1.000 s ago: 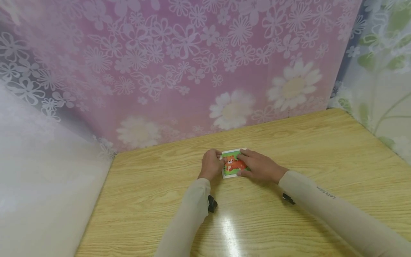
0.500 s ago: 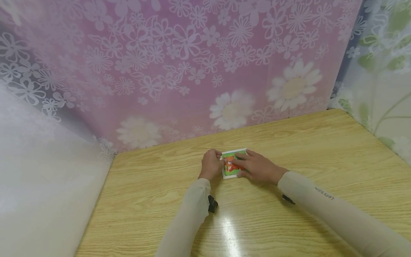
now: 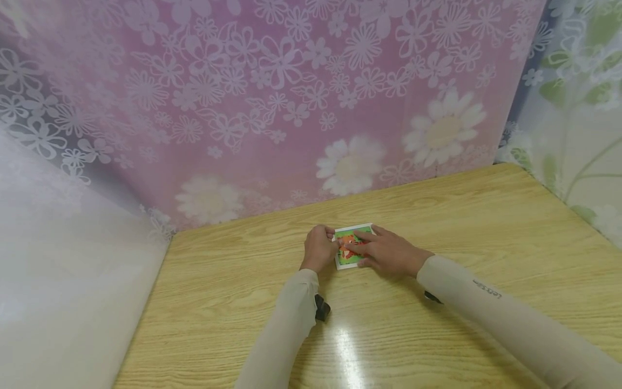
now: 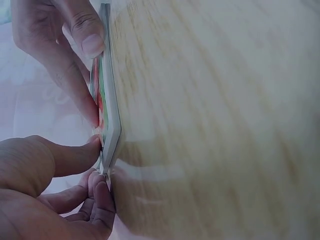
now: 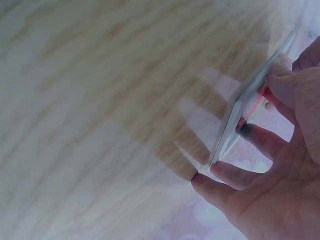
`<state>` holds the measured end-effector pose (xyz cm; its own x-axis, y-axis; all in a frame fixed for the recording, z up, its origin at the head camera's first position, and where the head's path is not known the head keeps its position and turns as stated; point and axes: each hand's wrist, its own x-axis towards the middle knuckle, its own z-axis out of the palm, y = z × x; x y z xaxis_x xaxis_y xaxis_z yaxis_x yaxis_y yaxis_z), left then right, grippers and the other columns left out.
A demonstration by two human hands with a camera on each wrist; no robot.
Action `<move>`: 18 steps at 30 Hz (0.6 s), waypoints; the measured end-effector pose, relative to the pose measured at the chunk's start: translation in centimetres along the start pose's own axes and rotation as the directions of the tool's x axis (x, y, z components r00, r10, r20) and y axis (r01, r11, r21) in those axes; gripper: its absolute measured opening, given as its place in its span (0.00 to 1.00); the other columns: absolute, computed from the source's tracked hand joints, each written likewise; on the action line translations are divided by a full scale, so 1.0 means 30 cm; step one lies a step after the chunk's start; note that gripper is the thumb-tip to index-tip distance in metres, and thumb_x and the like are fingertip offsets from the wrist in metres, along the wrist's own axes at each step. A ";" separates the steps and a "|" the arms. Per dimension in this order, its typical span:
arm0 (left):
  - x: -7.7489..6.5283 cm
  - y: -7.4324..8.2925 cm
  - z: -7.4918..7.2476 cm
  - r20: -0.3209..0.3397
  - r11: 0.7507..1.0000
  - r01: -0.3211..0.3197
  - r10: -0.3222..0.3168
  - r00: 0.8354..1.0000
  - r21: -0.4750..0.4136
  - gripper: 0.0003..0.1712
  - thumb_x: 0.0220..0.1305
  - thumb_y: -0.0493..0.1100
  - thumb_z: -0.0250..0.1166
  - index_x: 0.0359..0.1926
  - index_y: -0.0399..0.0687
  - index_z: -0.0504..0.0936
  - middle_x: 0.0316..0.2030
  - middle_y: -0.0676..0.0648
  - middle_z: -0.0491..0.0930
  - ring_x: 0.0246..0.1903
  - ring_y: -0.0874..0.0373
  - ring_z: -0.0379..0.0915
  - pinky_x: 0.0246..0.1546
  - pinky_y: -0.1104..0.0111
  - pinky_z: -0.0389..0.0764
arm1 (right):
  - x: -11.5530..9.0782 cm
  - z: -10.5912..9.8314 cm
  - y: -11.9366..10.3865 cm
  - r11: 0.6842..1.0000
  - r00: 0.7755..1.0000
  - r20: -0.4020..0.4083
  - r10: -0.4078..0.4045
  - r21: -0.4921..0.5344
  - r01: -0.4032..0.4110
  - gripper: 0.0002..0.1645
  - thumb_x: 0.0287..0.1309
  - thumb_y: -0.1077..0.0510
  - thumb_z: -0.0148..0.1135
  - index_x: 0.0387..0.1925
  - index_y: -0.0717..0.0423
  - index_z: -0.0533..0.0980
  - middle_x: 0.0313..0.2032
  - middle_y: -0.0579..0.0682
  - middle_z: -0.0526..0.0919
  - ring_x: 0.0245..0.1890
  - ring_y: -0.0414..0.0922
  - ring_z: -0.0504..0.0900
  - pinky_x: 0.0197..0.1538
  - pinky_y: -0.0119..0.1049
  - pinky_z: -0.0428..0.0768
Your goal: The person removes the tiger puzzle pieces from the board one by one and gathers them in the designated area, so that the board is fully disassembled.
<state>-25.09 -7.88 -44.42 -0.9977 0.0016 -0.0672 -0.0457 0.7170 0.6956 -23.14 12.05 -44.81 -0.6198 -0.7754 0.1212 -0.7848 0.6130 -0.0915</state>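
Observation:
A small square picture board [image 3: 347,262] with a white border lies flat on the wooden table. Its print shows an orange tiger-like animal on green. At its left edge, my left hand [image 3: 319,248] holds the board, thumb on the face and the other fingers curled against the side. My right hand [image 3: 391,253] reaches in from the right with fingers spread over the picture, covering part of the animal. In the left wrist view, the right index fingertip [image 4: 95,120] touches the picture near the left thumb [image 4: 80,156]. The right wrist view shows two right fingertips [image 5: 220,167] by the board's corner.
The wooden table [image 3: 233,302] stretches around the board on every side. Behind it hangs a pink flowered curtain [image 3: 272,108]. A pale sheet [image 3: 73,270] borders the left, and a leaf-patterned one [image 3: 578,124] the right.
My right hand's fingers have slid leftward across the picture, now covering more of the animal. The left hand and the board have stayed in place.

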 end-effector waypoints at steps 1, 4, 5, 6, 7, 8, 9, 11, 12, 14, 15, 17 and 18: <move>0.002 -0.002 0.001 0.000 1.000 0.001 -0.001 1.000 0.001 0.16 0.63 0.40 0.74 0.50 0.38 0.85 0.41 0.45 0.83 0.42 0.54 0.79 0.46 0.61 0.81 | 0.000 0.000 0.000 1.000 1.000 0.004 0.000 -0.004 0.000 0.31 0.68 0.48 0.64 0.69 0.55 0.73 0.66 0.66 0.73 0.68 0.59 0.71 0.68 0.63 0.64; 0.003 -0.003 0.005 -0.004 1.000 0.007 -0.007 1.000 0.001 0.16 0.63 0.40 0.74 0.50 0.38 0.84 0.41 0.46 0.83 0.42 0.54 0.78 0.46 0.61 0.81 | 0.001 -0.001 -0.001 1.000 1.000 0.013 0.004 -0.002 -0.004 0.32 0.68 0.48 0.64 0.69 0.55 0.73 0.66 0.66 0.72 0.68 0.59 0.71 0.68 0.63 0.64; 0.003 -0.004 0.006 -0.005 1.000 0.009 -0.009 1.000 -0.001 0.17 0.63 0.40 0.74 0.50 0.38 0.84 0.42 0.46 0.83 0.42 0.53 0.78 0.47 0.61 0.81 | 0.002 -0.002 -0.001 1.000 1.000 0.016 0.006 0.002 -0.006 0.32 0.68 0.48 0.64 0.69 0.55 0.73 0.66 0.66 0.72 0.68 0.59 0.71 0.68 0.63 0.64; 0.004 -0.005 0.007 -0.005 1.000 0.010 -0.010 1.000 -0.003 0.17 0.63 0.40 0.74 0.50 0.38 0.84 0.42 0.46 0.83 0.43 0.53 0.78 0.47 0.61 0.81 | 0.002 -0.002 -0.002 1.000 1.000 0.017 0.006 0.003 -0.006 0.32 0.68 0.48 0.64 0.69 0.55 0.73 0.66 0.66 0.72 0.68 0.59 0.71 0.68 0.63 0.64; 0.004 -0.006 0.007 -0.006 1.000 0.013 -0.013 1.000 -0.006 0.17 0.63 0.40 0.74 0.50 0.38 0.84 0.42 0.46 0.83 0.43 0.53 0.78 0.47 0.61 0.80 | 0.002 -0.003 -0.003 1.000 1.000 0.020 0.008 0.005 -0.008 0.32 0.68 0.48 0.64 0.69 0.55 0.72 0.66 0.66 0.72 0.68 0.59 0.71 0.68 0.63 0.63; 0.003 -0.005 0.007 -0.007 1.000 0.011 -0.011 1.000 -0.008 0.17 0.63 0.40 0.74 0.50 0.38 0.84 0.42 0.46 0.83 0.43 0.53 0.79 0.48 0.61 0.80 | 0.002 -0.004 -0.004 1.000 1.000 0.021 0.009 0.010 -0.009 0.32 0.68 0.48 0.64 0.70 0.55 0.72 0.66 0.67 0.72 0.68 0.59 0.71 0.68 0.63 0.63; 0.002 -0.005 0.008 -0.009 1.000 0.010 -0.010 1.000 -0.010 0.17 0.63 0.40 0.74 0.50 0.37 0.84 0.42 0.46 0.83 0.44 0.53 0.79 0.48 0.60 0.80 | 0.002 -0.005 -0.005 1.000 1.000 0.022 0.010 0.012 -0.010 0.32 0.68 0.49 0.64 0.70 0.55 0.72 0.66 0.67 0.72 0.68 0.59 0.71 0.68 0.63 0.63; -0.001 -0.004 0.007 -0.012 1.000 0.005 -0.005 1.000 -0.016 0.17 0.63 0.40 0.74 0.50 0.37 0.84 0.43 0.46 0.83 0.44 0.53 0.79 0.49 0.60 0.80 | 0.002 -0.007 -0.007 1.000 1.000 0.025 0.011 0.015 -0.011 0.33 0.68 0.49 0.64 0.70 0.55 0.72 0.67 0.67 0.72 0.68 0.59 0.70 0.69 0.63 0.63; -0.002 -0.004 0.006 -0.014 1.000 0.002 -0.002 1.000 -0.017 0.17 0.63 0.40 0.74 0.50 0.37 0.84 0.43 0.46 0.83 0.44 0.53 0.79 0.48 0.60 0.80 | 0.002 -0.008 -0.007 1.000 1.000 0.027 0.011 0.014 -0.012 0.33 0.68 0.49 0.64 0.70 0.55 0.72 0.67 0.67 0.71 0.68 0.59 0.70 0.68 0.63 0.63; -0.004 -0.003 0.006 -0.018 1.000 -0.004 0.004 1.000 -0.021 0.17 0.63 0.40 0.74 0.50 0.37 0.84 0.43 0.45 0.83 0.44 0.53 0.79 0.48 0.60 0.80 | 0.003 -0.011 -0.009 1.000 0.999 0.030 0.012 0.017 -0.012 0.33 0.68 0.49 0.64 0.70 0.55 0.72 0.66 0.67 0.72 0.68 0.60 0.70 0.68 0.63 0.63; -0.005 -0.001 0.005 -0.020 1.000 -0.005 0.004 1.000 -0.022 0.17 0.63 0.40 0.74 0.50 0.37 0.84 0.43 0.45 0.83 0.44 0.53 0.79 0.48 0.60 0.80 | 0.005 -0.012 -0.009 1.000 0.999 0.033 0.013 0.015 -0.013 0.33 0.68 0.49 0.64 0.70 0.55 0.72 0.66 0.67 0.72 0.68 0.60 0.70 0.68 0.64 0.63; -0.007 0.000 0.003 -0.023 1.000 -0.003 0.003 1.000 -0.026 0.17 0.63 0.40 0.74 0.50 0.37 0.84 0.43 0.45 0.83 0.44 0.53 0.79 0.48 0.60 0.80 | 0.008 -0.014 -0.009 0.999 0.999 0.041 0.022 0.028 -0.023 0.33 0.67 0.48 0.65 0.70 0.55 0.72 0.66 0.67 0.72 0.68 0.60 0.70 0.69 0.64 0.62; -0.007 0.000 0.002 -0.025 1.000 -0.001 0.001 1.000 -0.029 0.17 0.62 0.40 0.74 0.50 0.37 0.84 0.43 0.45 0.83 0.44 0.53 0.79 0.48 0.60 0.81 | 0.011 -0.014 -0.009 0.999 0.999 0.044 0.027 0.035 -0.028 0.33 0.67 0.48 0.65 0.69 0.55 0.72 0.66 0.66 0.72 0.69 0.60 0.70 0.69 0.64 0.62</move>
<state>-24.88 -7.82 -44.44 -0.9987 -0.0151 -0.0490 -0.0457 0.6962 0.7164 -23.12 11.71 -44.31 -0.6399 -0.7648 0.0747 -0.7667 0.6289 -0.1293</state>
